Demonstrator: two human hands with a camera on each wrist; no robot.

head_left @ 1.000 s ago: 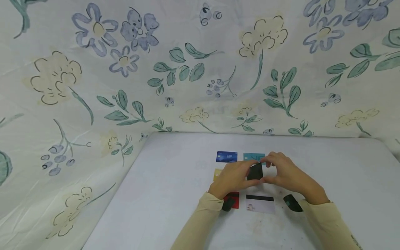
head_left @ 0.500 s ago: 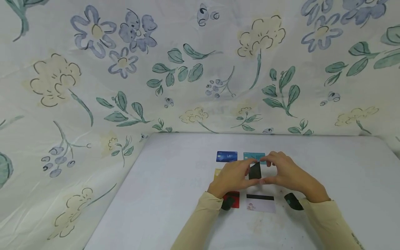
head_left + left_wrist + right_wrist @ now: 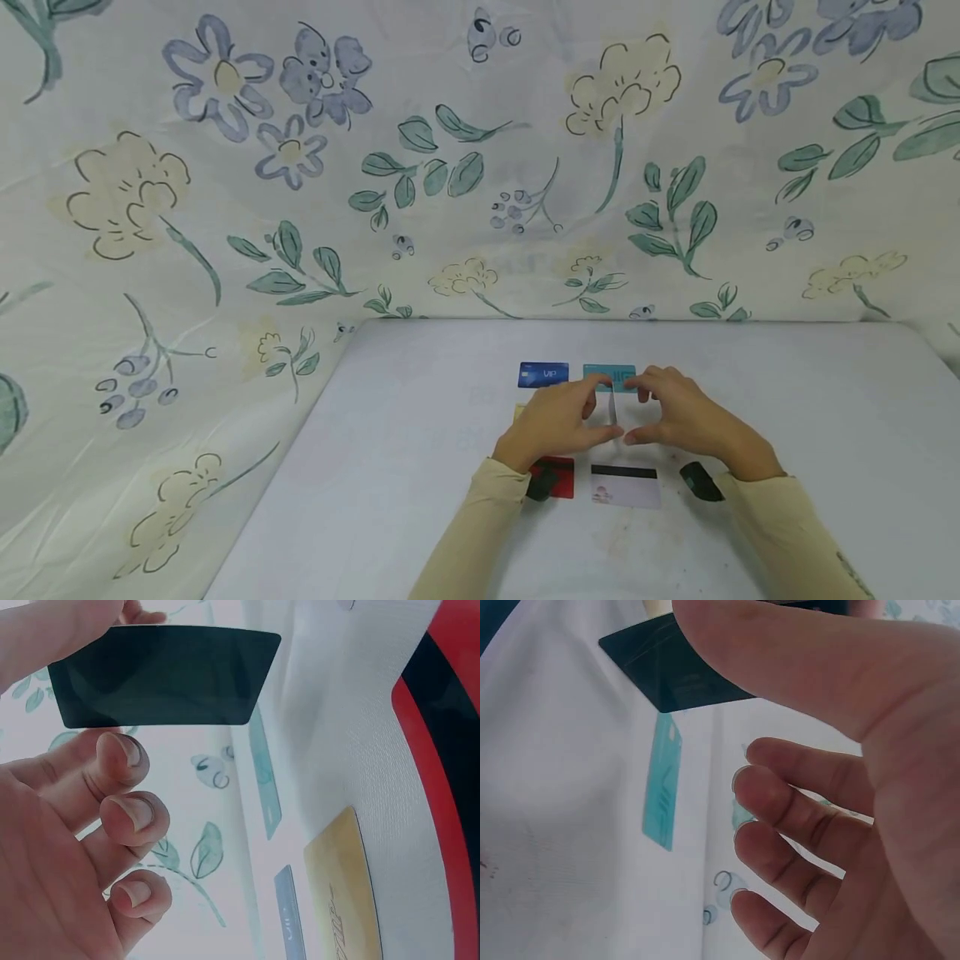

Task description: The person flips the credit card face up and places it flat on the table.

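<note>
Seen nearly edge-on in the head view, a thin card [image 3: 612,406] stands upright above the table. My left hand [image 3: 557,418] pinches it between thumb and fingers. In the left wrist view the card's dark, glossy face [image 3: 169,679] shows, the thumb crossing its upper left corner and the other fingers loosely bent below. My right hand [image 3: 688,417] faces the card with thumb and index finger spread, a small gap from it in the head view. The right wrist view has the right thumb [image 3: 780,660] overlapping the dark card; the other fingers are loosely bent.
On the white table [image 3: 390,433] lie a blue VIP card [image 3: 543,374], a teal card [image 3: 609,369], a gold card [image 3: 341,877], a red card [image 3: 561,479] with a black stripe and a white card [image 3: 625,489] with a black stripe. Flowered cloth [image 3: 450,225] hangs behind.
The card has turned from showing its dark face to nearly edge-on in the head view. My right fingertips have come slightly apart from the left fingers and the card.
</note>
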